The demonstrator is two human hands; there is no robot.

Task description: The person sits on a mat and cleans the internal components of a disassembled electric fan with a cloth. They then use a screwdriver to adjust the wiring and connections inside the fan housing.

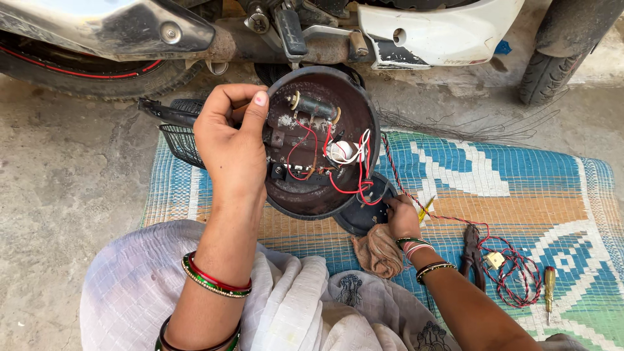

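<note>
Housing [322, 140], round and dark, stood tilted with its wired hollow facing up; left hand [231, 146] curled closed on its rim, right hand [403, 218] gripped the lower edge beside a rag [377, 253].

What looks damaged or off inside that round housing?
The round dark housing, gripped at its rim by the left hand, is rusty inside with white crusty patches near the top. Red and white wires lie in a loose tangle and spill over the lower edge by the right hand.
</note>
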